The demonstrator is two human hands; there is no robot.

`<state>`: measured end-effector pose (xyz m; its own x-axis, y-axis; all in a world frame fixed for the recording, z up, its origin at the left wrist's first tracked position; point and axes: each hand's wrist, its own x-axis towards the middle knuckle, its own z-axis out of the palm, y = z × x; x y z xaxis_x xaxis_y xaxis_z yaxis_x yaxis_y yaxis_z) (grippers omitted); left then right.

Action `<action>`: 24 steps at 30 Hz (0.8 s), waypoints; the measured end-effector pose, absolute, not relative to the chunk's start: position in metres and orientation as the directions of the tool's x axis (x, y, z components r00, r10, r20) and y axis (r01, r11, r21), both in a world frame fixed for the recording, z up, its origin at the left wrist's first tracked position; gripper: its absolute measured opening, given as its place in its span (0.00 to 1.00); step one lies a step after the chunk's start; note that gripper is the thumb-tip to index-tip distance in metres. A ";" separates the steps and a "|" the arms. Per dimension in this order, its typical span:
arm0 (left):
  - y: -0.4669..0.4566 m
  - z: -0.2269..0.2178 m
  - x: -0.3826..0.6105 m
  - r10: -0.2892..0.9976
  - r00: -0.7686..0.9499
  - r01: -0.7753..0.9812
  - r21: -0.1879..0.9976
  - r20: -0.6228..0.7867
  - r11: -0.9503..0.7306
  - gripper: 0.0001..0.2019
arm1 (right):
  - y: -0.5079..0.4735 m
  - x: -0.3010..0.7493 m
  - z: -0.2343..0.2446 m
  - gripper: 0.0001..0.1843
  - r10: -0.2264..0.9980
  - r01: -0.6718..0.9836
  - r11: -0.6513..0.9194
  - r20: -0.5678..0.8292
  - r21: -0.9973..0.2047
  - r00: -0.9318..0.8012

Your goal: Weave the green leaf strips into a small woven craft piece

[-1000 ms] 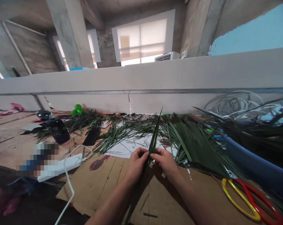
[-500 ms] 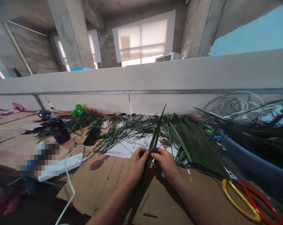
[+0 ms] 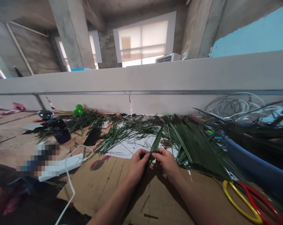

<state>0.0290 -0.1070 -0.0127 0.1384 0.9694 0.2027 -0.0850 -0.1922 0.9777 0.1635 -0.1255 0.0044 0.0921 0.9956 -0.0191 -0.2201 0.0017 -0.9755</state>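
Observation:
A long, narrow green palm leaf rises between my hands, its tip leaning up and to the right. My left hand and my right hand both pinch it with their fingertips, just above a sheet of brown cardboard. The leaf's lower end runs down behind my fingers and is partly hidden. A large heap of cut palm fronds lies just beyond my right hand. Yellow and red plastic loops, perhaps scissor handles, lie on the cardboard to the right.
A white sheet of paper lies under scattered leaf strips. To the left are a white power strip with its cable and a black phone. A blue basin stands at right, below a coil of pale strips. A low wall runs behind.
The leaf's tip stands much lower and leans further right than before, with less leaf showing above my fingers. My hands stay close together.

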 end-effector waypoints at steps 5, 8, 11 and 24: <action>-0.109 -0.013 0.030 0.964 0.143 -0.099 0.972 0.225 -0.213 0.14 | -0.123 0.163 0.003 0.13 0.993 -0.198 -0.004 -0.027 -0.980 0.113; -0.110 -0.013 0.030 0.958 0.142 -0.092 0.967 0.251 -0.239 0.13 | -0.122 0.163 0.001 0.14 0.992 -0.218 -0.005 -0.032 -0.976 0.121; -0.109 -0.013 0.029 0.957 0.133 -0.079 0.965 0.257 -0.249 0.12 | -0.123 0.162 0.000 0.15 0.991 -0.245 -0.013 -0.045 -0.969 0.124; -0.105 -0.017 0.028 0.960 0.177 -0.036 0.976 0.218 -0.215 0.14 | -0.122 0.165 -0.002 0.14 0.996 -0.200 0.009 -0.008 -0.980 0.083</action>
